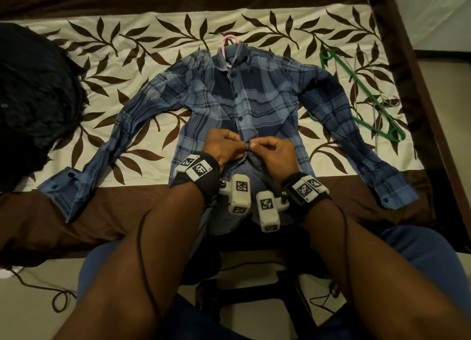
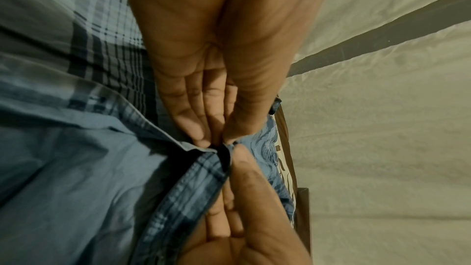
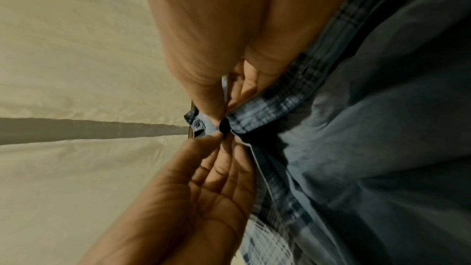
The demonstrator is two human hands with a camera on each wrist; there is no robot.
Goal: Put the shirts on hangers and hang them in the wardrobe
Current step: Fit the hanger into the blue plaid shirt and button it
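A blue plaid shirt (image 1: 257, 97) lies face up on the bed with sleeves spread, and the hook of a pink hanger (image 1: 229, 41) sticks out of its collar. The upper front is buttoned. Low on the front, my left hand (image 1: 242, 147) and right hand (image 1: 254, 144) meet at the placket. In the left wrist view my left hand (image 2: 211, 140) pinches one placket edge of the shirt (image 2: 76, 168). In the right wrist view my right hand (image 3: 219, 117) pinches the other edge of the shirt (image 3: 382, 148) against a dark button (image 3: 224, 126).
A green hanger (image 1: 369, 102) and a thin wire hanger (image 1: 374, 84) lie on the bedspread (image 1: 158, 28) right of the shirt. A dark garment (image 1: 33, 84) is heaped at the left. The wooden bed frame (image 1: 413, 84) runs along the right. I sit at the bed's near edge.
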